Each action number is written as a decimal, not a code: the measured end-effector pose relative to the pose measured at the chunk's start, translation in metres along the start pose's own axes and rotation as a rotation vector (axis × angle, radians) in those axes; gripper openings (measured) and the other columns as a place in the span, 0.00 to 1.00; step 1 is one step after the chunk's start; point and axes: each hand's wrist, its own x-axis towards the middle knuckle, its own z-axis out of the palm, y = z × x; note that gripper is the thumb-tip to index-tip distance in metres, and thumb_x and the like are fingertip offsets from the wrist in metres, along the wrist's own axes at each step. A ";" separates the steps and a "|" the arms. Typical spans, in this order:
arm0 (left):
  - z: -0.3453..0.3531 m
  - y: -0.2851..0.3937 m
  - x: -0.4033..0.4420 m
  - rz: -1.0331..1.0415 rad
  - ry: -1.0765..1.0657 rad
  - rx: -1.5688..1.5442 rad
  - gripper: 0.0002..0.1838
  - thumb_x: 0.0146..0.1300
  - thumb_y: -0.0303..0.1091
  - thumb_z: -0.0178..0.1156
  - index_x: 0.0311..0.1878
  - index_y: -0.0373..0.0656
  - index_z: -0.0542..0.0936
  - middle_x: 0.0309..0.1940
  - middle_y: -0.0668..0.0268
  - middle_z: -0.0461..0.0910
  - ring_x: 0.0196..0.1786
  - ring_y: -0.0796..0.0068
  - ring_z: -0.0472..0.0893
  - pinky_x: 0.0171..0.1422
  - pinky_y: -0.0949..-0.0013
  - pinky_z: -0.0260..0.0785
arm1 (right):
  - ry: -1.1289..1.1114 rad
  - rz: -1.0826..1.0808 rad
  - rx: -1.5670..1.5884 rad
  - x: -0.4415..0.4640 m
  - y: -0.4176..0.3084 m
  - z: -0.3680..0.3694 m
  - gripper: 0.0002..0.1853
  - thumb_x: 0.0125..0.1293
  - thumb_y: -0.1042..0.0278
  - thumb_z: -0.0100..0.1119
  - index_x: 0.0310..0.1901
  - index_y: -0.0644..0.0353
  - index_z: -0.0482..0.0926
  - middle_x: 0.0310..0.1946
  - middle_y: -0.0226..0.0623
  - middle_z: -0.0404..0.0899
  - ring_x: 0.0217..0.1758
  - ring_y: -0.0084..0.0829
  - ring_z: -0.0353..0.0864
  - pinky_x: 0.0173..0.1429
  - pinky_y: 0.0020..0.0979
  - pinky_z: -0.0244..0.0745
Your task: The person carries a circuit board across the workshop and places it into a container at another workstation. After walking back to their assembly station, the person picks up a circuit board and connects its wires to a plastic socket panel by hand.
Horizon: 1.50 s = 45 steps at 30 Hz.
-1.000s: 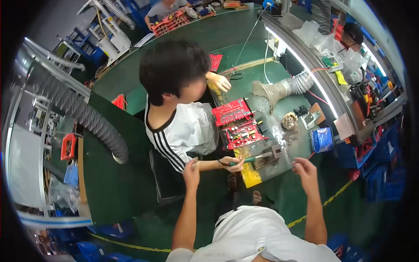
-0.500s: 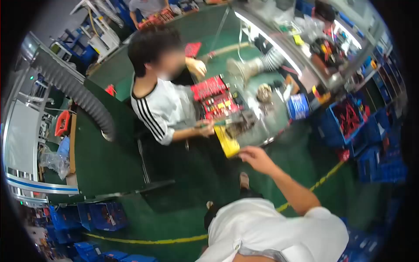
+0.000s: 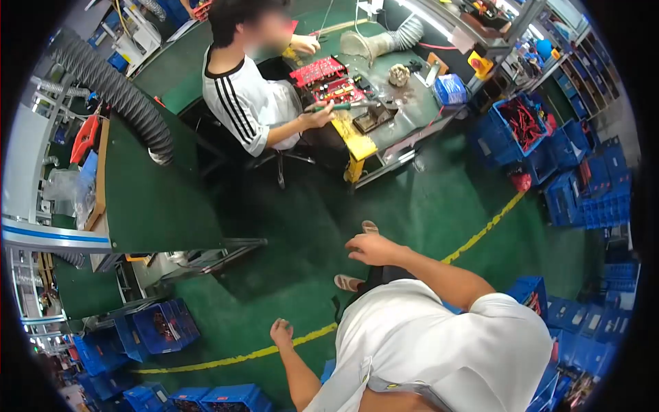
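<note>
My right hand (image 3: pixel 371 248) hangs over the green floor, its fingers loosely bent and apart, with nothing visible in them. It is apart from the workbench, whose yellow corner (image 3: pixel 358 142) is the nearest bench part. Down at the lower left, my left hand (image 3: pixel 281 332) hangs near the yellow floor line (image 3: pixel 302 337); its fingers are loosely curled and I see nothing in them. At the bench a seated co-worker (image 3: pixel 250 103) in a white striped shirt grips a green-handled tool (image 3: pixel 341 106), perhaps a soldering iron, beside red circuit boards (image 3: pixel 336 89).
A metal stand (image 3: pixel 375 117) and a grey duct hose (image 3: pixel 401 36) are on the bench. Blue crates (image 3: pixel 498 137) stack up on the right, one with red parts. More blue bins (image 3: pixel 165 328) stand at the lower left, below a green table (image 3: pixel 147 206).
My right hand has drawn back from the yellow bench corner towards my body. My left hand has come into view at the lower left. The bench and co-worker appear higher and farther off.
</note>
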 end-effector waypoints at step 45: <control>0.258 0.130 0.033 -0.107 -0.187 0.466 0.18 0.62 0.27 0.60 0.56 0.38 0.77 0.29 0.67 0.79 0.24 0.82 0.76 0.20 0.81 0.61 | -0.047 0.382 0.047 0.106 0.216 -0.131 0.16 0.62 0.59 0.62 0.47 0.59 0.81 0.41 0.49 0.82 0.48 0.51 0.81 0.51 0.45 0.75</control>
